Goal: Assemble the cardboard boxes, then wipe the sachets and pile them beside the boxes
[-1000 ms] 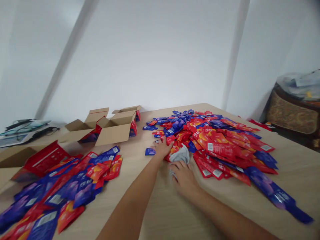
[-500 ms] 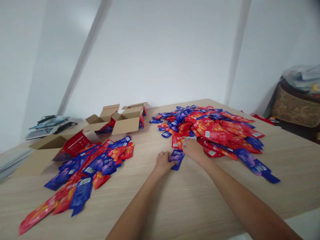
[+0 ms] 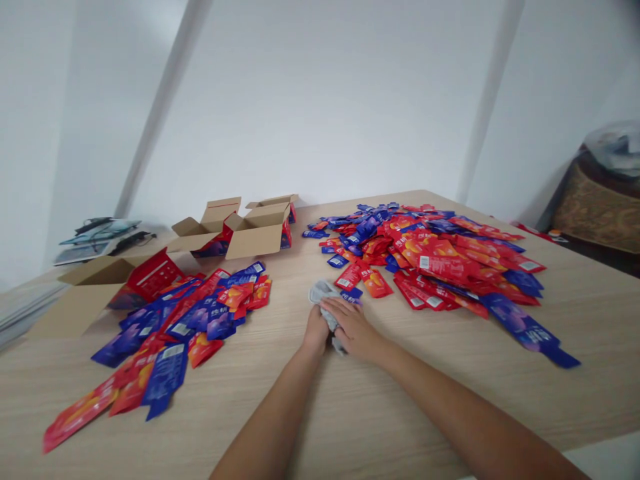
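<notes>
A crumpled grey cloth (image 3: 324, 292) lies under my right hand (image 3: 359, 332), whose fingers are closed over it. Beneath and just past those fingers shows the end of a blue pouch (image 3: 353, 294); the rest of it is covered by the hand and cloth. My left hand (image 3: 316, 331) is curled against the left side of the cloth, touching it, and what its fingertips grip is hidden. Close beyond the hands lie a red pouch (image 3: 349, 275) and an orange-red pouch (image 3: 376, 283), flat on the table.
A large heap of red and blue pouches (image 3: 430, 257) spreads at the right. A smaller pile (image 3: 200, 313) sits at the left, beside several open cardboard boxes (image 3: 257, 241). One blue pouch (image 3: 530, 330) sticks out toward the right. Masks or bags (image 3: 100, 233) are stacked far left.
My right hand has moved left with the cloth, from beside the blue pouch to over it, and now meets my left hand. The cloth has spread out between both hands.
</notes>
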`<state>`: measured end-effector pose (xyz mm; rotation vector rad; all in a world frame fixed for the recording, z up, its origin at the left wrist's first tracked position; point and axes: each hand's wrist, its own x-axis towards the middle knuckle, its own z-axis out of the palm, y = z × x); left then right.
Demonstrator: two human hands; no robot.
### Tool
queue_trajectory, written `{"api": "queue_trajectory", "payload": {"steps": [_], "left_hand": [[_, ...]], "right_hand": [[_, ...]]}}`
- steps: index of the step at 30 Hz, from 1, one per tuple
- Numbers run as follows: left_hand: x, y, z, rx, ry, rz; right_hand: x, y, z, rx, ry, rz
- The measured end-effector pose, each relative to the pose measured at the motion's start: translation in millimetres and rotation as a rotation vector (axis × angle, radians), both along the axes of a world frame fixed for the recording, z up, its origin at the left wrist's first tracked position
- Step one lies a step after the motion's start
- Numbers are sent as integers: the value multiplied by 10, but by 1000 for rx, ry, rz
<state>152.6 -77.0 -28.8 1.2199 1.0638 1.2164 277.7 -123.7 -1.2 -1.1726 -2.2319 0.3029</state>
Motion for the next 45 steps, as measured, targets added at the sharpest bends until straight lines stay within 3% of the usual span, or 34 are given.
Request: {"api": "queue_trajectory", "payload": {"steps": [5,10,12,15,18,21,24,28,34,37,40,42,45], "left_hand": [[-22,-35,72,-254,-103,-174],[-123,-104,129,-303,-180,-103],[-167,-104,140,-281,-247,-94],[-185,-96,157,-212,-372,-56],[-128,-125,177,-202,-422,-114],[-56,-191,200,-230,-399,-274],[-24,-252,217,-206,-341,-379],[-7,-307,212,-226,-215,-475],[20,-294,197,-237,-168,-487],[17,-284,196,-90,-1,-366],[60,-378,196,185,287,-246],[118,-489,193,342,464,-223],[198,-616,183,406,593,-205]], "right_hand": [[223,226,-165,-142,-179,-276],[429,362,-178,-90,-97,-429],[475,398,-180,-106,120,-469],[460,409,-163,-243,698,-465],[297,332,-106,-444,1220,-257],[104,217,-54,-636,1380,-84],[53,162,-44,-675,1423,-89],[187,216,-65,-558,1439,-152],[370,373,-90,-325,1106,-219],[450,404,-81,-250,885,-375],[506,386,-68,-169,712,-524],[498,364,-74,-155,671,-565],[428,343,-106,-223,764,-541]]}}
